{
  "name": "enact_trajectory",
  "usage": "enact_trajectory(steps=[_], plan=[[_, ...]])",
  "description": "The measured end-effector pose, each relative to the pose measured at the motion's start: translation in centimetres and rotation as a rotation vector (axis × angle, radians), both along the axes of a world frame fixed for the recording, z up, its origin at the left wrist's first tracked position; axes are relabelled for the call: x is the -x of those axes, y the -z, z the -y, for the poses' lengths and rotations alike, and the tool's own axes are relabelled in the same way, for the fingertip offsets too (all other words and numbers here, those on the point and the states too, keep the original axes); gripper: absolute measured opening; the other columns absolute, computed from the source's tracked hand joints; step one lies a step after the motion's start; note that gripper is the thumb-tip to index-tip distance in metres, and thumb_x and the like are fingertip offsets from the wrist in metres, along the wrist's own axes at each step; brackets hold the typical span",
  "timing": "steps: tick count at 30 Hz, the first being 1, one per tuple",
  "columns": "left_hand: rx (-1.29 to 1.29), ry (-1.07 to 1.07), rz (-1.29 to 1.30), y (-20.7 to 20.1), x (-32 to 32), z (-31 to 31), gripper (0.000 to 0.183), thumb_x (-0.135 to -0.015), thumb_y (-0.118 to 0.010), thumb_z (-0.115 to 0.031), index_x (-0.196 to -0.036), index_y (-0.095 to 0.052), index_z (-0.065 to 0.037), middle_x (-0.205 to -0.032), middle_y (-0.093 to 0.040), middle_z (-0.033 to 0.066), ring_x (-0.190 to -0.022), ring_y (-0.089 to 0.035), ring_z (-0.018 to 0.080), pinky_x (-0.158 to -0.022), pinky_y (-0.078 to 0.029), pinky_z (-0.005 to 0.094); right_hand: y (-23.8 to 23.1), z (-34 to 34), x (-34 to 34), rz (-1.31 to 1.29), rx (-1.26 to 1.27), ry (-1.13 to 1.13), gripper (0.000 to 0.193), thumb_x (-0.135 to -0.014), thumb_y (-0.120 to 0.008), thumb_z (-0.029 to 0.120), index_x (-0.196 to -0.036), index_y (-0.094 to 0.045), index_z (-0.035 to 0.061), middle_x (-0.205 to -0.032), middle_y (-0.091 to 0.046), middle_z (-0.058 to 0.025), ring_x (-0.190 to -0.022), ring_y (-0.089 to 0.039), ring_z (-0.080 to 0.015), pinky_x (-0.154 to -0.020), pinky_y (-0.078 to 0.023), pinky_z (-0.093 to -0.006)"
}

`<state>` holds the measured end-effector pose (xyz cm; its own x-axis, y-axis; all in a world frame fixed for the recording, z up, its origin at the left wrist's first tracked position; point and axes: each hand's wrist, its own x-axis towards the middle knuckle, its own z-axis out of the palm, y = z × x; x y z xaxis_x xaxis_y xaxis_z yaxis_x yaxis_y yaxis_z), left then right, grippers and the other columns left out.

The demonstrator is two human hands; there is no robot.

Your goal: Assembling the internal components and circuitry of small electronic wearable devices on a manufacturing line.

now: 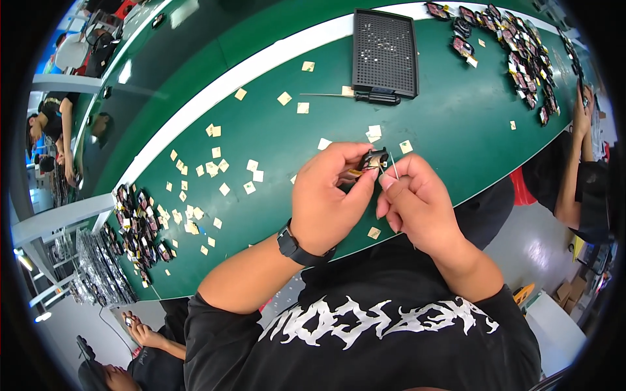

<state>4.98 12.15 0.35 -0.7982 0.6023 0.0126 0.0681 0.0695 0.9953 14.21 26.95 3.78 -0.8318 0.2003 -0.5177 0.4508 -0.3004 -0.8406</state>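
Observation:
My left hand (326, 199) is closed around a small black electronic unit (376, 158), pinched between thumb and fingers, with a pale patch showing on it. A dark watch band circles the left wrist. My right hand (417, 202) pinches a thin metal tool (394, 165), whose tip stands up beside the unit; its exact kind is not clear. Both hands are close together above the green table (287, 189). Pale square paper pieces (374, 132) lie just beyond the hands, and another is near the table edge below them.
Beyond my hands stands a black perforated tray (385, 55) holding small bits, with a black-handled screwdriver (377, 98) against its near edge. Piles of black units lie at far right (521, 58) and left (138, 228). Paper squares are scattered leftward. Other people work at both sides.

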Motion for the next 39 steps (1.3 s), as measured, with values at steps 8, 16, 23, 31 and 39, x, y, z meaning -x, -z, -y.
enact_trajectory(steps=[8, 16, 23, 31, 39], plan=[[-0.103, 0.034, 0.241, -0.4, 1.3, -0.6, 0.03, -0.087, -0.072, 0.003, -0.115, -0.063, 0.005, -0.103, -0.069, 0.0132, -0.089, -0.069, 0.0156, -0.074, -0.058, 0.028, 2.3, -0.1, -1.1, -0.212, -0.288, 0.076, 0.012, -0.107, -0.056, 0.019, -0.106, -0.054, 0.0072, -0.07, -0.059, -0.0008, -0.051, -0.042, -0.0017, -0.044, -0.029, -0.0168], [-0.143, -0.046, 0.087, -0.9, 0.2, 0.8, 0.031, -0.082, -0.076, -0.002, -0.112, -0.066, 0.004, -0.086, -0.069, 0.0111, -0.073, -0.067, 0.0157, -0.07, -0.055, 0.0314, 4.6, -1.4, -2.4, -0.45, -0.398, 0.157, 0.016, -0.102, -0.065, 0.016, -0.105, -0.055, 0.0044, -0.071, -0.051, 0.0024, -0.052, -0.04, -0.0007, -0.045, -0.027, -0.0161], [-0.167, -0.054, -0.133, -3.7, 0.0, 4.4, 0.046, -0.081, -0.075, -0.006, -0.124, -0.061, 0.002, -0.083, -0.07, 0.0113, -0.072, -0.069, 0.0251, -0.068, -0.055, 0.0375, 1.6, 2.2, -0.7, -0.371, -0.392, 0.203, 0.013, -0.1, -0.066, 0.011, -0.103, -0.056, 0.0036, -0.077, -0.059, -0.0008, -0.051, -0.041, -0.0009, -0.045, -0.027, -0.0163], [0.72, -0.697, -0.9, -3.8, -0.6, 19.7, 0.062, -0.079, -0.085, -0.025, -0.13, -0.06, 0.001, -0.13, -0.062, 0.0195, -0.122, -0.058, 0.0396, -0.103, -0.047, 0.0478, 1.6, 2.9, -0.8, -0.275, -0.098, -0.015, 0.011, -0.1, -0.067, 0.01, -0.098, -0.059, 0.0029, -0.076, -0.064, -0.0045, -0.043, -0.038, -0.0025, -0.04, -0.028, -0.0193], [1.186, -0.703, -0.778, -1.4, -4.1, 28.7, 0.056, -0.092, -0.073, -0.032, -0.131, -0.059, 0.005, -0.138, -0.059, 0.0235, -0.127, -0.058, 0.0393, -0.114, -0.038, 0.0551, 1.4, 4.3, 0.1, -0.202, -0.111, -0.059, 0.015, -0.1, -0.068, 0.013, -0.093, -0.058, 0.0037, -0.072, -0.062, -0.0043, -0.043, -0.036, -0.0017, -0.041, -0.026, -0.0191]])
